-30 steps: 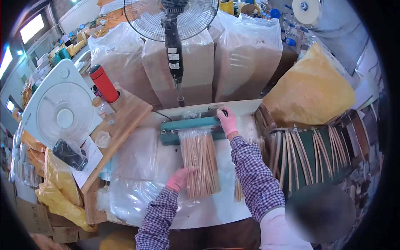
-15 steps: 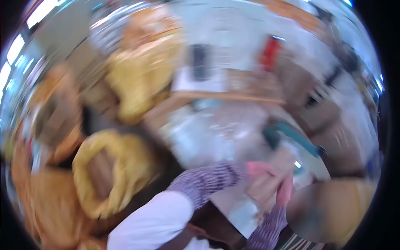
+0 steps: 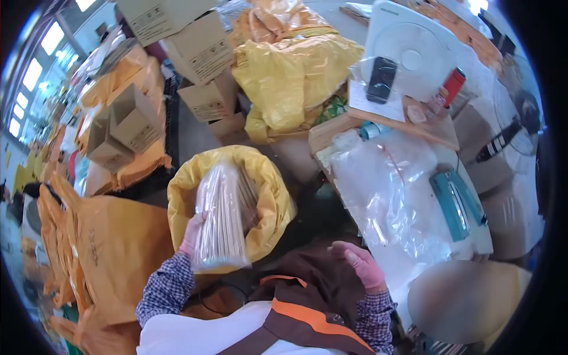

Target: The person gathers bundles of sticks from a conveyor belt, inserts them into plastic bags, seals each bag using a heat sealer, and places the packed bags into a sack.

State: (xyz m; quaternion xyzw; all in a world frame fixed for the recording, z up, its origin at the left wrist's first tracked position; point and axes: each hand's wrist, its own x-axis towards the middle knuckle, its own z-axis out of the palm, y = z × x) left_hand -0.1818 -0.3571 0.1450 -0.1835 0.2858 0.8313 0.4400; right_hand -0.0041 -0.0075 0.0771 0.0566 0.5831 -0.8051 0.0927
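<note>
My left hand [image 3: 194, 232], in a pink glove with bare fingertips, grips the left edge of a clear plastic bag of thin wooden sticks [image 3: 220, 222]. The bag lies over the mouth of a round container lined with a yellow sack [image 3: 269, 171]. More sticks show inside the container behind the bag. My right hand [image 3: 360, 263], also gloved in pink, is raised over my apron with its fingers apart and nothing in it. The teal sealer [image 3: 451, 207] stands on the white table [image 3: 399, 284] to the right.
Clear plastic bags [image 3: 384, 189] lie on the table. A wooden board [image 3: 435, 131] holds a phone [image 3: 382, 78] and a red bottle [image 3: 454, 86]. Cardboard boxes [image 3: 198, 50] and yellow sacks [image 3: 290, 77] stand ahead. An orange sack [image 3: 121, 254] is at the left.
The view has swung left from the table to the yellow-lined container. My left hand has carried the bag of sticks there. My right hand has left the sealer.
</note>
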